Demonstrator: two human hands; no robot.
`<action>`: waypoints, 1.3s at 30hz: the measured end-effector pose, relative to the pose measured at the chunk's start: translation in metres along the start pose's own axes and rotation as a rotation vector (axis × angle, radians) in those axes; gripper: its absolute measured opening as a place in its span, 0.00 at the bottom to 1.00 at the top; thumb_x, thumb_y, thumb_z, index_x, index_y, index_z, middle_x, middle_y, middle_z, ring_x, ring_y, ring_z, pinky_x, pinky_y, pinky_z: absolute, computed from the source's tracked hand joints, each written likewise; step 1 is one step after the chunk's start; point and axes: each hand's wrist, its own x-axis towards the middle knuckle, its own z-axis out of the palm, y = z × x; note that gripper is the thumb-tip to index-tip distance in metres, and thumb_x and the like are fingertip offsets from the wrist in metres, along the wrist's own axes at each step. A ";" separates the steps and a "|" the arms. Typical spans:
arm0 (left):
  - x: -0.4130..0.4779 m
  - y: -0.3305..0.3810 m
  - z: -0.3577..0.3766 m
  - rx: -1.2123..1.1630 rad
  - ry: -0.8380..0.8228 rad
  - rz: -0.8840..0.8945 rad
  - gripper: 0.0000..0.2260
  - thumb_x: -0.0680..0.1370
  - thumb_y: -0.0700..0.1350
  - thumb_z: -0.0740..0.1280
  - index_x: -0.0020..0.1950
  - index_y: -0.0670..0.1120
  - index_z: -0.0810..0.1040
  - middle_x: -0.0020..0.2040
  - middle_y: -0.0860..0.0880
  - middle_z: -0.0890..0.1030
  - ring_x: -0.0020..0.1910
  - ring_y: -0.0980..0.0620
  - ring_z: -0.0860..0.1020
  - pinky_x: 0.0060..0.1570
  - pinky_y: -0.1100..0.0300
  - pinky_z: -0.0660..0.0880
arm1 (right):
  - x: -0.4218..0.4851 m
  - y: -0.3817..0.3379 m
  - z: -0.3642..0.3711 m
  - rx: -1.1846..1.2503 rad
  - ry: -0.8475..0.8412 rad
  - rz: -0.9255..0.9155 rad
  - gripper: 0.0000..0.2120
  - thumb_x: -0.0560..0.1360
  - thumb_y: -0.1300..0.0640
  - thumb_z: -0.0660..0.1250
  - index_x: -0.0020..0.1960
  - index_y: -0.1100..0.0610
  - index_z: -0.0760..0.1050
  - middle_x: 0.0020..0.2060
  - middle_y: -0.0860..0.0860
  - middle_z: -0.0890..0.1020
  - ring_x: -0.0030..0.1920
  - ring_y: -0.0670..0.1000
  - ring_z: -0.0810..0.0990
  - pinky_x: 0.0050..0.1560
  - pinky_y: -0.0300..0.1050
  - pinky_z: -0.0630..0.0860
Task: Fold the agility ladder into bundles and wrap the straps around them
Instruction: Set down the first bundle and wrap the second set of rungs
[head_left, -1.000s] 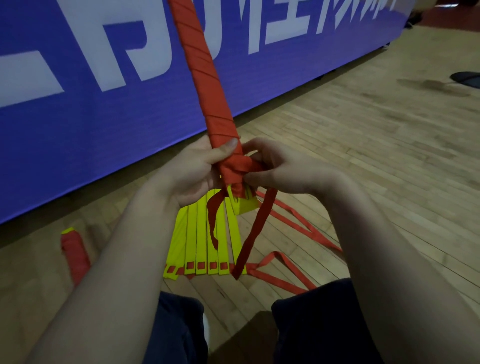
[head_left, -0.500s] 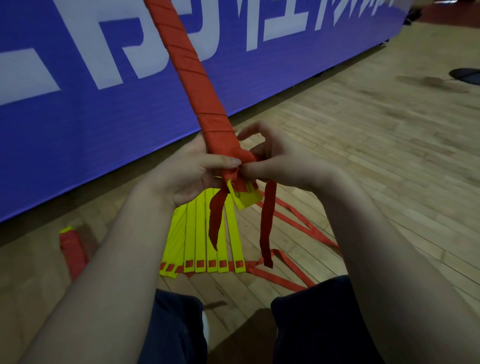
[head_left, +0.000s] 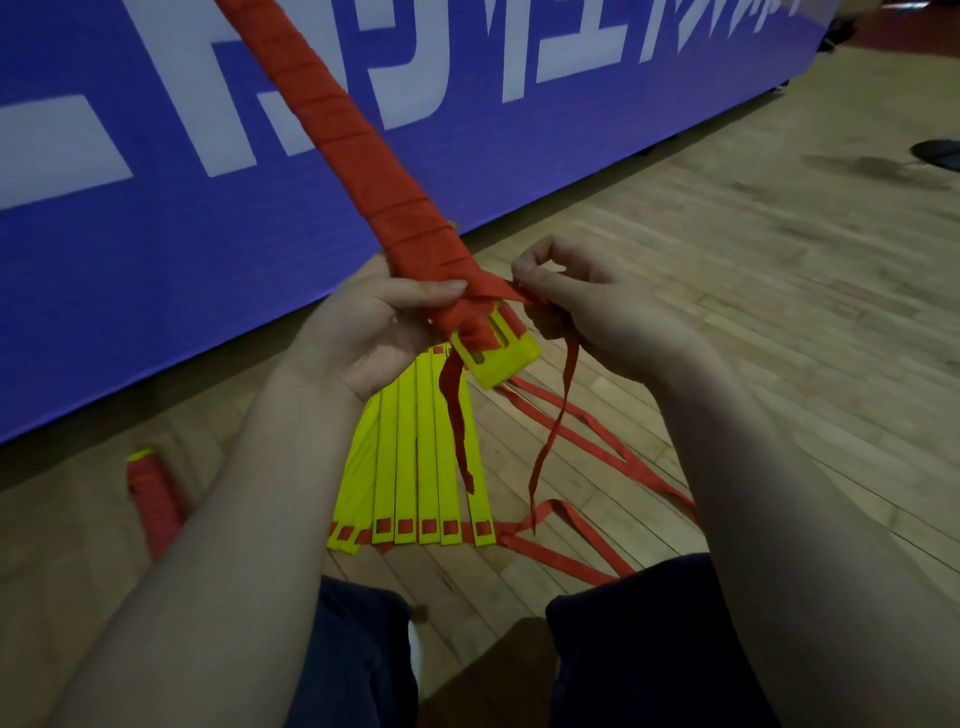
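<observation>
Risk: The last turn of red strap (head_left: 498, 291) could slacken and let the winding spring loose along the wrapped bundle (head_left: 358, 150).
Cause: Only a thumb and a fingertip pinch pin that turn. No knot or tuck is visible, and the webbing looks slippery.
Second risk: The bundle juts long and high toward the upper left and is gripped only at its near end, so its own leverage may twist it out of the grasp.
Third risk: Two loose tails (head_left: 454, 415) dangle over the flat rungs (head_left: 415, 457) and could snag there when pulled.
Left hand (head_left: 374, 332): Fingers are curled round the bundle's near end from beneath, with the thumb laid flat across the wrap.
Right hand (head_left: 587, 312): It pinches the strap just beside the yellow rung end (head_left: 506, 358), forefinger crooked above. One tail drops from under the palm.
Bundle: It is held in the air between both hands, above the wooden floor (head_left: 727, 312), with the rung end poking out of the wrap toward the person.
On the floor: The flat rungs lie side by side directly below the hands, with floor straps (head_left: 597, 441) trailing right. A second bundle (head_left: 153, 499) lies well apart at left, near the blue banner (head_left: 156, 260).
</observation>
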 end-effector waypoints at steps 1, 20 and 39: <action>0.001 0.001 0.000 -0.006 0.009 0.005 0.24 0.65 0.33 0.66 0.61 0.43 0.74 0.41 0.48 0.84 0.41 0.50 0.83 0.39 0.55 0.81 | 0.001 0.002 -0.002 0.026 -0.011 -0.027 0.02 0.80 0.62 0.63 0.49 0.61 0.70 0.32 0.51 0.71 0.31 0.46 0.66 0.33 0.40 0.60; 0.013 -0.022 0.004 -0.300 0.129 -0.046 0.16 0.67 0.43 0.70 0.53 0.40 0.79 0.41 0.46 0.85 0.40 0.50 0.84 0.42 0.56 0.81 | 0.019 0.032 0.064 0.057 0.178 -0.125 0.08 0.80 0.68 0.61 0.47 0.62 0.78 0.40 0.52 0.80 0.43 0.51 0.76 0.47 0.50 0.75; 0.020 -0.008 -0.011 -0.270 0.414 0.189 0.28 0.69 0.41 0.74 0.68 0.35 0.74 0.54 0.41 0.83 0.42 0.49 0.84 0.47 0.51 0.81 | 0.007 0.025 0.040 -0.576 0.098 -0.056 0.18 0.72 0.44 0.73 0.47 0.60 0.82 0.41 0.51 0.84 0.42 0.51 0.82 0.48 0.55 0.78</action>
